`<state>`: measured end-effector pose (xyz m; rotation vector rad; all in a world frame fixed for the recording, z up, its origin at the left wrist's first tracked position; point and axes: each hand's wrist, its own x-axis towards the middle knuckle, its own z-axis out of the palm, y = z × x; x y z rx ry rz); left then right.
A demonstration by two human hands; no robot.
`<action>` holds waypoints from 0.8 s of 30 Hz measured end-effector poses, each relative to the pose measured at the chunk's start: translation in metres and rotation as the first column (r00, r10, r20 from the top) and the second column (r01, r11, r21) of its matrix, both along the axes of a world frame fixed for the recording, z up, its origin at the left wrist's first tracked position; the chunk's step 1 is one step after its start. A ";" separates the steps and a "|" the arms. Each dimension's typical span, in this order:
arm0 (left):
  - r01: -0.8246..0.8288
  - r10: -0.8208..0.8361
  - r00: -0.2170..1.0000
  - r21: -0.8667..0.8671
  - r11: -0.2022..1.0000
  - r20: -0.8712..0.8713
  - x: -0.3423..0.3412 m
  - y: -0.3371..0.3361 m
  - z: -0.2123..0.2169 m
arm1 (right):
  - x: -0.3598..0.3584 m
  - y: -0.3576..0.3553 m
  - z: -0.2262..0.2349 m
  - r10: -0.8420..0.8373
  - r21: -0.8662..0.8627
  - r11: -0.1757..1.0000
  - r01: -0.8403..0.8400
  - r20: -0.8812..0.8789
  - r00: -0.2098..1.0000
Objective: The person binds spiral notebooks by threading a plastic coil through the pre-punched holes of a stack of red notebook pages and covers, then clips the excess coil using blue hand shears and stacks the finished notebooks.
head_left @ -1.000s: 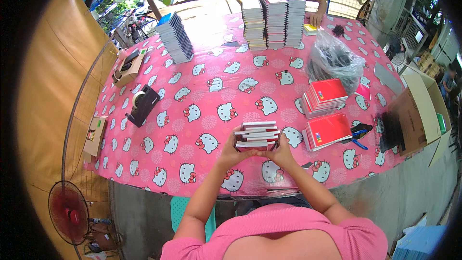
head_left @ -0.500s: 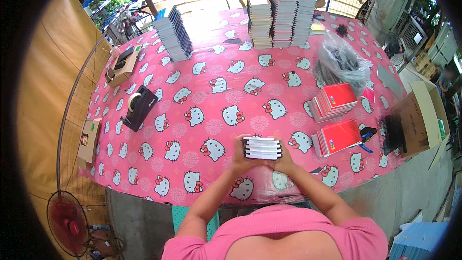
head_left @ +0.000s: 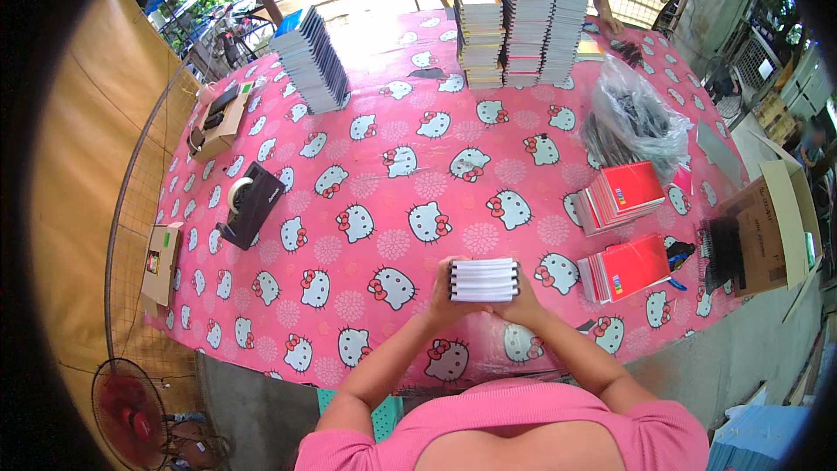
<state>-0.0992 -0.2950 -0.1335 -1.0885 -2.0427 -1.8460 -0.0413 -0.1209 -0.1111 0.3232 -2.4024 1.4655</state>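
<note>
Between my two hands is a small stack of bound notebooks [head_left: 484, 282], white page edges facing up toward me and dark bindings showing at both sides. My left hand [head_left: 443, 295] is closed around the left end of the stack. Gripping the right end is my right hand [head_left: 527, 298]. The fingers under the stack are hidden. To the right lie two piles of red-covered notebooks, a nearer pile [head_left: 624, 269] and a farther pile [head_left: 621, 197], both apart from my hands.
A pink patterned cloth [head_left: 384, 240] covers the table. Left are a tape dispenser [head_left: 253, 207] and an open carton [head_left: 221, 122]. Tall notebook stacks [head_left: 523, 30] and a leaning stack [head_left: 311, 61] stand far off. A plastic bag [head_left: 636, 126] and a cardboard box [head_left: 767, 231] are right.
The whole view has shifted slightly. The notebook stack is still in both hands, its page edges turned a little more toward me. Across the table, the other person's hand now rests near the table's far right.
</note>
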 end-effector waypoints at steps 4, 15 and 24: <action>0.198 -0.181 0.801 0.034 0.980 0.570 -0.018 -0.006 0.002 | -0.016 -0.010 -0.005 0.079 -0.304 0.953 0.002 0.251 0.965; -0.272 0.155 0.577 0.010 0.962 0.802 -0.314 0.007 0.066 | -0.210 0.010 -0.010 -0.382 -0.204 0.901 0.383 0.046 0.923; -0.057 -0.008 0.342 0.029 0.998 0.940 -0.507 0.046 0.043 | -0.213 0.011 -0.029 -0.312 -0.469 0.808 0.357 0.173 0.934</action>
